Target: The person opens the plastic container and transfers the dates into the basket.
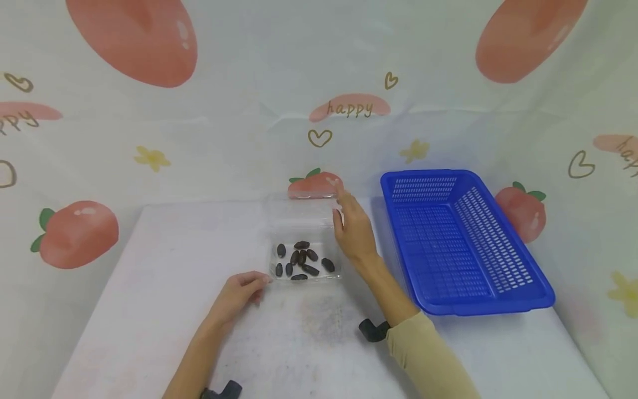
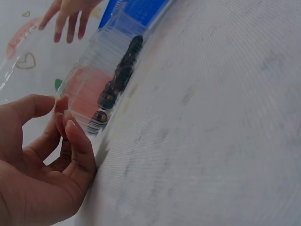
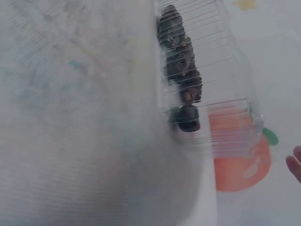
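Observation:
A clear plastic box [image 1: 333,272] stands on the table with its hinged lid [image 1: 299,213] raised at the back. Inside lie several dark brown, oval nut-like pieces [image 1: 310,270], lined up edge-on in the right wrist view. At the near left corner, my left hand [image 1: 242,289] pinches the box's edge between thumb and fingers, closely seen in the left wrist view. My right hand [image 1: 355,227] is raised by the lid's right edge, its fingers extended and loose. Only its fingertips [image 3: 295,164] enter the right wrist view. Whether they touch the lid, I cannot tell.
A blue plastic basket [image 1: 405,260] with perforated sides stands on the right of the white table [image 1: 174,249], beside my right forearm. Behind the table hangs a pale cloth [image 1: 239,144] printed with strawberries, hearts and flowers.

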### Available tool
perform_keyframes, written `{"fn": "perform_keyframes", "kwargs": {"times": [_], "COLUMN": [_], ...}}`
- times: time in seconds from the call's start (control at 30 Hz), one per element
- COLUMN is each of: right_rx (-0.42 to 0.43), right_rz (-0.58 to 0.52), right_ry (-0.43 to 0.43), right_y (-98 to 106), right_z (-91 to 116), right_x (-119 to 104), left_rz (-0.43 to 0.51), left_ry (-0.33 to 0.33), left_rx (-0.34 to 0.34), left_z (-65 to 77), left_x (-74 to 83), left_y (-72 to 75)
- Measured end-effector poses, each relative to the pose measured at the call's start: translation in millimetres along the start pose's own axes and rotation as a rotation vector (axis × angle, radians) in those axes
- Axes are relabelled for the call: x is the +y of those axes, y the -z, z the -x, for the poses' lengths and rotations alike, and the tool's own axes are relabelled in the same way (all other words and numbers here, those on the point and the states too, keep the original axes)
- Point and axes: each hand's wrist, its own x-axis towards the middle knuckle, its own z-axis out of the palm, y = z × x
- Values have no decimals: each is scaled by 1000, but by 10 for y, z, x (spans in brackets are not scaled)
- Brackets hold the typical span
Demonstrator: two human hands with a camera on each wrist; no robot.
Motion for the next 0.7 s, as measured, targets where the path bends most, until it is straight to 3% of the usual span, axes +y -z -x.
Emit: {"fn": "perform_keyframes", "kwargs": {"times": [0.27,0.5,0.7], "right_rx": [-142,-192,-236], "right_rz": [-103,-193,-273], "right_ry": [-126,-160,-176], "right_y": [-26,-63,-59], "right_z": [168,263,309], "right_x": [132,236,285], "left_rz": [-118,-151,-204], "left_ry": [-132,-230,-329], "left_rx": [-14,-93,-107], "left_z": [-46,-82,-158], "left_x": [37,94,152], "left_y": [51,111,128]}}
